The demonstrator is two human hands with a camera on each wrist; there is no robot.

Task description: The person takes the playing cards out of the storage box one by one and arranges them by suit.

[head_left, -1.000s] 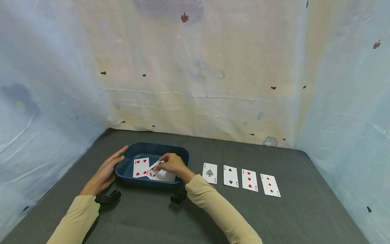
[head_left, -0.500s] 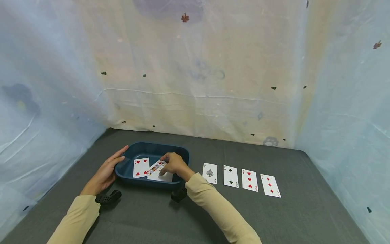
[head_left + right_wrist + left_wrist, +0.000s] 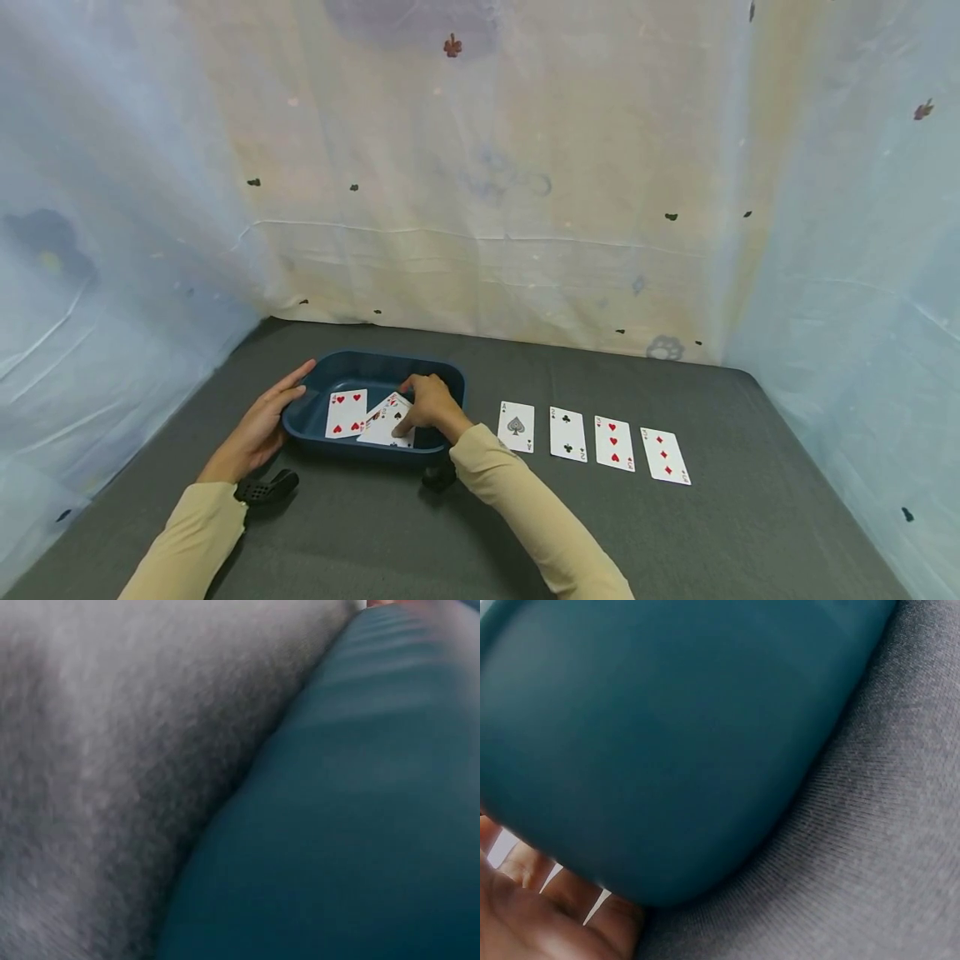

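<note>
A dark blue tray stands on the table, with playing cards in it. My left hand holds its left end, thumb over the rim and fingers along the outside wall. A four of hearts lies flat in the tray's left half. To its right, a black-suit card lies askew over a partly covered face card. My right hand reaches over the tray's right side; its thumb touches the black-suit card and its index finger is at the far edge, the two well apart. The left wrist view shows the tray's outer wall above my fingers.
To the right of the tray runs a row of face-up cards: an ace of spades, a two of clubs, a three of hearts and a three of diamonds. A patterned curtain hangs behind the grey table.
My right hand has let the raised face card down; the overlapping cards have slid slightly left, and the black-suit card now covers more of the face card. My left hand stays at the tray.
</note>
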